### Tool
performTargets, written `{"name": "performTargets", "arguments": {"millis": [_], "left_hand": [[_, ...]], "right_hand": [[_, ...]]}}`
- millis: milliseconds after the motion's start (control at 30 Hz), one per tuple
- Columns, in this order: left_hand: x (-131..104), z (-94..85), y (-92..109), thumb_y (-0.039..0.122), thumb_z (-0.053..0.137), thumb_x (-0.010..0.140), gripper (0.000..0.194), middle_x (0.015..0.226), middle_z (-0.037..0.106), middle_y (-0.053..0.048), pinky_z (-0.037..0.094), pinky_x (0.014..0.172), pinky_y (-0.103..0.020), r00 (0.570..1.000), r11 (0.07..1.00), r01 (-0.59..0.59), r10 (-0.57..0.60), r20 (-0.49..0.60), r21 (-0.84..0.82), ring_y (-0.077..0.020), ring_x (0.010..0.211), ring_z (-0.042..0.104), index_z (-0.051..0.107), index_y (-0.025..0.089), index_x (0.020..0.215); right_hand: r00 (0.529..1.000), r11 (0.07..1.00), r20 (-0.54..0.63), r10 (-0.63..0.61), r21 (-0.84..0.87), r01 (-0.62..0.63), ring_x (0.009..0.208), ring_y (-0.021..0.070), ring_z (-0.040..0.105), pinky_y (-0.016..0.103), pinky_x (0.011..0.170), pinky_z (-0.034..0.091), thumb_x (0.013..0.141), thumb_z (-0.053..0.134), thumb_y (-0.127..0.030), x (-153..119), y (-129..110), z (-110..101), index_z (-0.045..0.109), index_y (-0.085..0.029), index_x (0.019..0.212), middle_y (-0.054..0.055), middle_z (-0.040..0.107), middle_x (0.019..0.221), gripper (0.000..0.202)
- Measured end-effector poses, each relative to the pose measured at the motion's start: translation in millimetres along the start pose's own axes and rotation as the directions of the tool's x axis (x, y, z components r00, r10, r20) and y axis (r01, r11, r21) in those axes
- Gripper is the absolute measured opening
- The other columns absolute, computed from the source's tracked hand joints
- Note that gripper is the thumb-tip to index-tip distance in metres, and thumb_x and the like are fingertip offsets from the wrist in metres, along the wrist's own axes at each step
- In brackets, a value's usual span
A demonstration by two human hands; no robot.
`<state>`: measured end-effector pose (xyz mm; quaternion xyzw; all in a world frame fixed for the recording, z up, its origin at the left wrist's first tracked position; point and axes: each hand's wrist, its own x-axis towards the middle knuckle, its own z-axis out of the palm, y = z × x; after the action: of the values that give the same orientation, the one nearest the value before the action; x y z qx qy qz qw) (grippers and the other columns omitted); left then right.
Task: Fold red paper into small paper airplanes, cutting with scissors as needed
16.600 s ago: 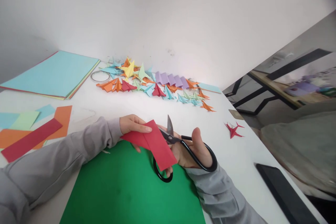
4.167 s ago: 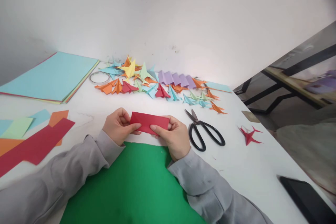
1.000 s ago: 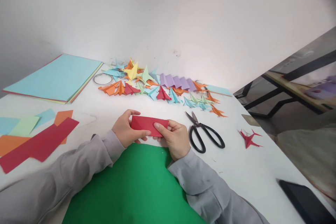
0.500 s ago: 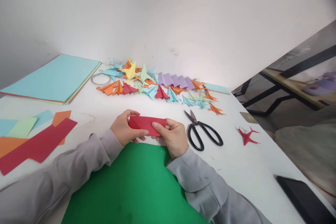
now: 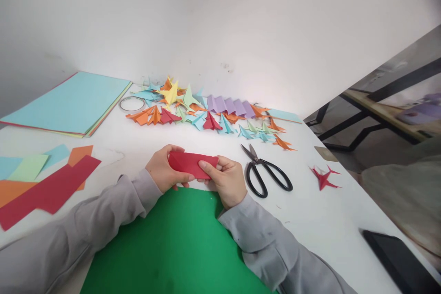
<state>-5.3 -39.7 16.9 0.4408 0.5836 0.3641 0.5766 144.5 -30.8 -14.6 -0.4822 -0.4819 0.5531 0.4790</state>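
A folded red paper (image 5: pixel 186 163), a narrow rectangle, is held up between both hands over the far edge of a green sheet (image 5: pixel 172 239). At its left end my left hand (image 5: pixel 164 168) pinches it, thumb along the lower edge and fingers behind. My right hand (image 5: pixel 229 178) grips the right end, its thumb pressed flat on the front face. The fingers behind the paper are partly hidden. Just right of my right hand lie black-handled scissors (image 5: pixel 262 165), blades parted and pointing away.
Folded paper shapes (image 5: pixel 206 119) in many colours line the wall. Large paper sheets (image 5: pixel 72 101) are stacked back left beside a wire ring (image 5: pixel 132 103). Paper offcuts (image 5: pixel 51 188) lie at left. Toward the right edge are a red folded figure (image 5: pixel 325 179) and a black tablet-like device (image 5: pixel 399 257).
Almost nothing differs. The red paper stays in both hands, with only a slight shift of the left fingers beneath its lower edge.
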Motion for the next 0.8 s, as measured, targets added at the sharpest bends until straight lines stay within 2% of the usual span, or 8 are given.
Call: {"name": "performTargets", "arguments": {"millis": [167,300,533,800], "left_hand": [[-0.4,-0.8,-0.1,0.009,0.075,0.047,0.057,0.051,0.060,0.003,0.040,0.029,-0.019,1.000,0.999,0.006,-0.006,-0.004,-0.034,-0.0175,0.042,0.060,0.043,0.015,0.094],[2.9,-3.1,-3.7,0.015,0.078,0.046,0.057,0.056,0.063,0.001,0.039,0.027,-0.018,0.999,0.995,-0.018,0.021,0.032,-0.093,-0.0178,0.042,0.061,0.043,0.015,0.091],[8.5,-7.5,-4.8,0.028,0.077,0.050,0.052,0.058,0.065,-0.003,0.040,0.026,-0.018,0.989,0.986,0.019,0.005,0.148,-0.164,-0.0196,0.045,0.063,0.048,0.012,0.090],[12.3,-13.8,-7.3,0.023,0.073,0.058,0.049,0.079,0.069,-0.011,0.042,0.028,-0.018,0.965,0.976,0.072,-0.016,0.260,-0.204,-0.0206,0.050,0.065,0.050,0.010,0.099]], "right_hand": [[0.998,0.998,-0.013,-0.056,-0.006,0.056,0.038,0.0080,0.051,0.019,0.039,0.040,0.063,0.072,-0.034,-2.2,-3.8,0.9,0.061,-0.016,0.055,-0.002,0.060,0.042,0.022],[0.997,0.998,-0.040,-0.065,0.006,0.065,0.038,0.0084,0.051,0.019,0.039,0.040,0.062,0.072,-0.033,-1.8,-3.4,0.5,0.063,-0.016,0.058,-0.002,0.061,0.044,0.020],[0.997,0.997,-0.076,-0.020,0.069,0.025,0.037,0.0092,0.052,0.018,0.037,0.041,0.057,0.076,-0.032,2.9,0.8,-2.2,0.064,-0.015,0.060,-0.001,0.061,0.042,0.021],[0.997,0.995,-0.081,-0.006,0.103,0.015,0.035,0.0093,0.051,0.018,0.035,0.041,0.055,0.077,-0.032,5.7,0.4,-2.6,0.064,-0.013,0.059,-0.001,0.060,0.040,0.024]]}}
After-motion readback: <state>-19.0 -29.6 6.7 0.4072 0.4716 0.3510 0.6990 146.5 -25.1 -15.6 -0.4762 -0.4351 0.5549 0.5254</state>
